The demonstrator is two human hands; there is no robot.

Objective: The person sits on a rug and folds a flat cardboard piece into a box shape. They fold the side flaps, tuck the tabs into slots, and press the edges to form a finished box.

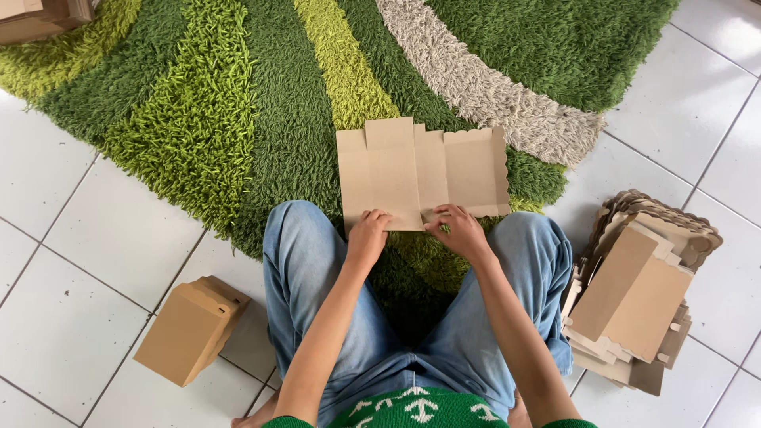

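A folded cardboard box (190, 329) lies at near left. Left hand (369, 235) and right hand (458, 230) pinch the near edge of a flat cardboard cutout (420, 170) on the green rug (238, 119); the shaggy pile could skew creases. A stack of flat cutouts (642, 293) sits at right.

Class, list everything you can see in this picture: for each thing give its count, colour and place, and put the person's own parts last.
Flat cardboard sheet: one, brown, unfolded with scalloped right edge, lying on the rug in front of the knees.
Rug: one, shaggy, striped in dark green, light green and beige, upper part of the view.
Folded box: one, brown, on the tiles at the person's left.
Stack of flat blanks: one pile, brown, on the tiles at the person's right.
Cardboard item: brown, top left corner, mostly cut off.
Floor tiles: white, around the rug.
Jeans: blue, legs crossed.
Left hand: on the sheet's near edge.
Right hand: on the sheet's near edge.
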